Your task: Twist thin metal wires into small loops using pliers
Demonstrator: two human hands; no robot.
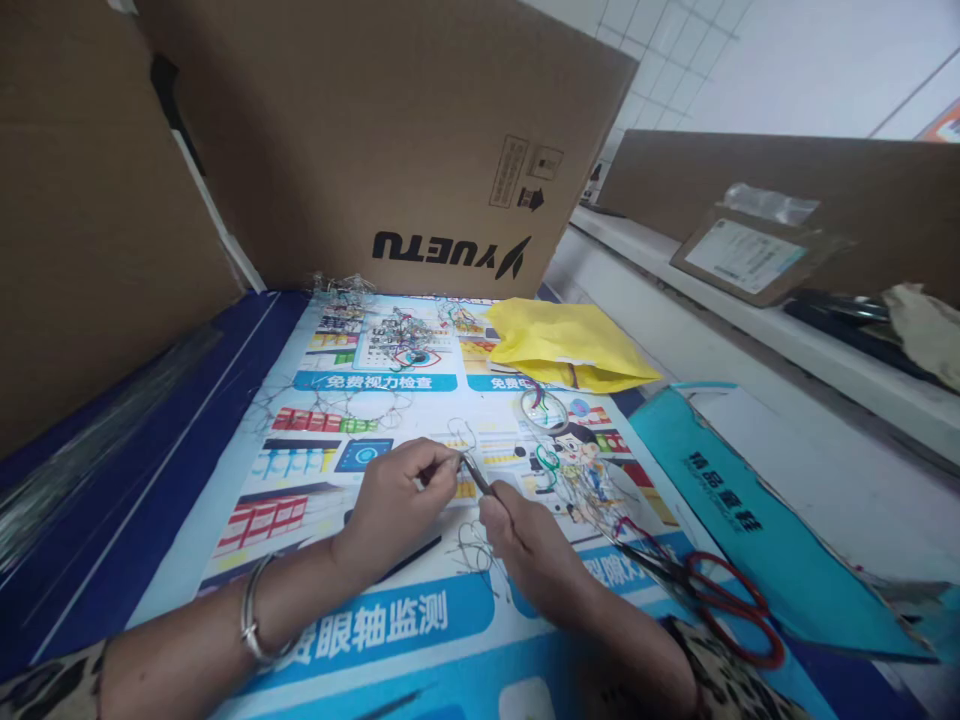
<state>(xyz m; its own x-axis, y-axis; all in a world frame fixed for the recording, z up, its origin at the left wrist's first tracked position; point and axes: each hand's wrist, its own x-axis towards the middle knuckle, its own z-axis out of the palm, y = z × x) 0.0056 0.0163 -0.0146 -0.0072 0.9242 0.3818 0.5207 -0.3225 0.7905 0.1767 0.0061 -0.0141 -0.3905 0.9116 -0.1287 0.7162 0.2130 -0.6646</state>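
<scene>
Left hand [394,500]: fingers pinched closed, contents too small to tell. Right hand [529,540]: fingers closed around slim metal tool [478,476], tip at left fingertips, above printed sheet [420,402]. Hazards: tip slipping could nick fingers; nearby loose strands [474,548] could snag.

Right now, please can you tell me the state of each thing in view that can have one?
Left hand: fingers pinched; anything between them too small to tell.
Right hand: closed around the slim tool.
Slim tool: held, tip at the left fingers.
Red-handled scissors: lying unheld; blade opening unclear.
Yellow bag: lying down, creased.
Printed cardboard: standing, lettering upside down.
Wire tangle: loose, unheld.
</scene>
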